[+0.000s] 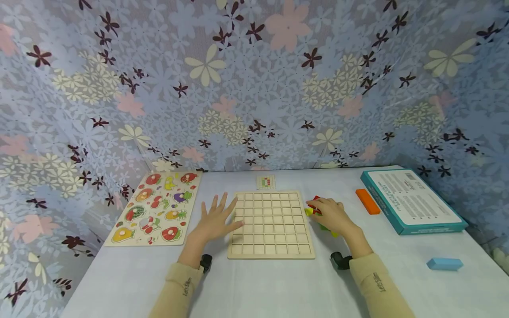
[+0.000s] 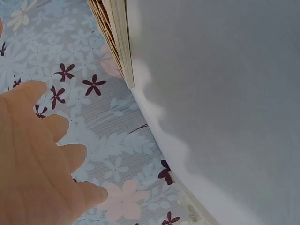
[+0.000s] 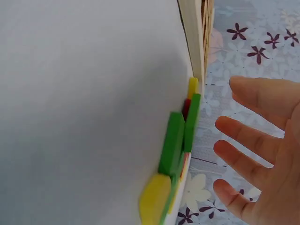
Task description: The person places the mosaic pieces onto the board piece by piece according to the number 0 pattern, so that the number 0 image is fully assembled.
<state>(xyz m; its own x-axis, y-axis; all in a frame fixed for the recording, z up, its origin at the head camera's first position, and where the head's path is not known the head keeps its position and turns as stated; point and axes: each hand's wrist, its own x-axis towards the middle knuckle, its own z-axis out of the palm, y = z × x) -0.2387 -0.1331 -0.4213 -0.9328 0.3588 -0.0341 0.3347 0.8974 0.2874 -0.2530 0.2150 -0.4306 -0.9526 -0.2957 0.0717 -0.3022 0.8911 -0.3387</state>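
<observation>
A pale wooden board point(image 1: 272, 225) marked with a grid of square cells lies in the middle of the table. Spread wide, the fingers of my left hand point(image 1: 214, 223) reach over its left edge, and nothing is in that hand. My right hand point(image 1: 332, 216) hovers at the board's right side, over a cluster of coloured blocks that it partly hides. A red block point(image 1: 316, 198) and a yellow block point(image 1: 309, 212) peek out there. The right wrist view shows a green block point(image 3: 172, 143) and another yellow block point(image 3: 154, 199), apart from the extended, empty fingers.
Behind the board lies a small pattern card point(image 1: 266, 182). To the left is a fruit puzzle board point(image 1: 159, 207). An orange block point(image 1: 367, 201), a teal-edged box point(image 1: 413, 201) and a light blue block point(image 1: 444, 264) are at the right. Flowered fabric point(image 1: 254, 88) rises behind the table.
</observation>
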